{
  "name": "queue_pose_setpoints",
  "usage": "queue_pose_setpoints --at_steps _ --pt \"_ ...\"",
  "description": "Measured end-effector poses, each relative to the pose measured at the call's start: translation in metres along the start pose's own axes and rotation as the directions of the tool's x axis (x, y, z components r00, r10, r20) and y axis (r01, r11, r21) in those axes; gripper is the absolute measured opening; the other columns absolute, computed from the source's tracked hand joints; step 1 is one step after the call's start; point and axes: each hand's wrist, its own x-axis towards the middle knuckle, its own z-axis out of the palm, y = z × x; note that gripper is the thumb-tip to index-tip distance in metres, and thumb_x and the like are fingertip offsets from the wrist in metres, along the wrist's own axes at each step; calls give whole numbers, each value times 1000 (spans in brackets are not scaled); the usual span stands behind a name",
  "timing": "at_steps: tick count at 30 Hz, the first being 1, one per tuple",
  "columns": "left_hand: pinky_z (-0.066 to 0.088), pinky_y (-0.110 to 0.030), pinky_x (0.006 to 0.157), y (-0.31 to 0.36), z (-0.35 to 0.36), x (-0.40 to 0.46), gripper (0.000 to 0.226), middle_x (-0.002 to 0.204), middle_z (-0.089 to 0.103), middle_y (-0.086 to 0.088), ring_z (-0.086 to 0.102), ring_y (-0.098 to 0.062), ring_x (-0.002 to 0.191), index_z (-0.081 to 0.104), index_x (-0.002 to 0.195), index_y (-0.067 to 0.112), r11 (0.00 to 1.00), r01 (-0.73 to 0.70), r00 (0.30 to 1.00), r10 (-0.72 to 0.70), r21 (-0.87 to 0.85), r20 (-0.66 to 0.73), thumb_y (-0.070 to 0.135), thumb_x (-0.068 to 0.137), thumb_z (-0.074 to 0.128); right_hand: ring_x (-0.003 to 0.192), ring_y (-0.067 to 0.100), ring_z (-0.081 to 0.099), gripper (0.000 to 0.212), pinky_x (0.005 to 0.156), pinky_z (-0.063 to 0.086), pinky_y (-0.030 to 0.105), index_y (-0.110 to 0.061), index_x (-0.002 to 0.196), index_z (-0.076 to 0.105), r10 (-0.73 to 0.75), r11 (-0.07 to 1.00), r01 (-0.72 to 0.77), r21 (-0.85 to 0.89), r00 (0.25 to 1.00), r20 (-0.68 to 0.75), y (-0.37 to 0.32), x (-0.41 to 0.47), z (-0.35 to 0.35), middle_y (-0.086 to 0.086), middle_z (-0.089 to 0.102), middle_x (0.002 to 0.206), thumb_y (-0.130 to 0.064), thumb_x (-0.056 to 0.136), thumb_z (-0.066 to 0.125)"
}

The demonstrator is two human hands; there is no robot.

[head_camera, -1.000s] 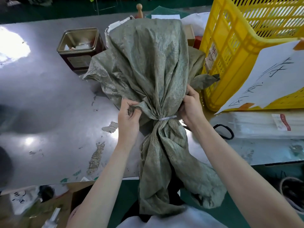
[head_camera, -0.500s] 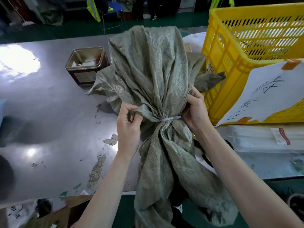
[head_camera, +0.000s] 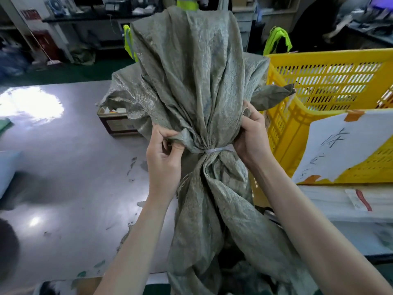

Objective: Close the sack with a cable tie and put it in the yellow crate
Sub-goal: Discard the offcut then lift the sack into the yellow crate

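- Sack top is cut off by the frame edge; its foot is hidden below.
- Neck is cinched by a cable tie, beside the yellow crate.
- Folds are pinched by the left hand and gripped by the right hand.

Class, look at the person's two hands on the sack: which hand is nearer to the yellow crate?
Right. The right hand grips the sack on the side facing the yellow crate, close beside its wall. The left hand grips the sack's far side, with the sack between it and the crate.
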Motion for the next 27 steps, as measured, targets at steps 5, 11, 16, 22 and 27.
queue_pose_setpoints --at_steps 5,11,16,22,27 --pt "36 -6 71 13 0 16 38 76 43 5 45 9 69 44 79 25 998 -66 998 66 -10 -5 -12 85 51 93 33 35 37 74 37 41 11 103 48 -55 998 55 -42 998 7 -15 13 11 18 37 94 5 68 59" --pt "36 -6 74 25 1 40 37 78 44 7 46 9 72 44 80 27 987 -161 987 161 6 -10 -9 85 52 83 28 50 13 73 47 36 0 87 56 -143 988 146 -40 987 77 -37 25 26 13 51 84 6 77 51" --pt "36 -8 72 34 7 58 31 77 45 7 46 7 71 44 80 27 979 -202 979 202 -35 14 -3 86 52 73 22 54 11 67 48 32 -5 81 58 -194 979 199 -40 975 107 -60 36 39 11 54 77 4 75 57" --pt "36 -13 69 49 17 80 26 75 45 7 45 3 69 44 80 26 975 -211 976 214 -65 47 1 83 50 85 31 37 37 69 34 35 13 87 49 -249 962 259 -87 962 114 -85 46 44 18 39 91 -6 64 71" --pt "35 -12 62 62 33 91 21 70 44 11 41 3 63 44 80 19 966 -217 965 234 -140 118 -1 84 50 88 31 34 36 67 33 33 13 94 49 -299 939 308 -153 951 75 -114 47 37 18 37 89 -7 68 64"
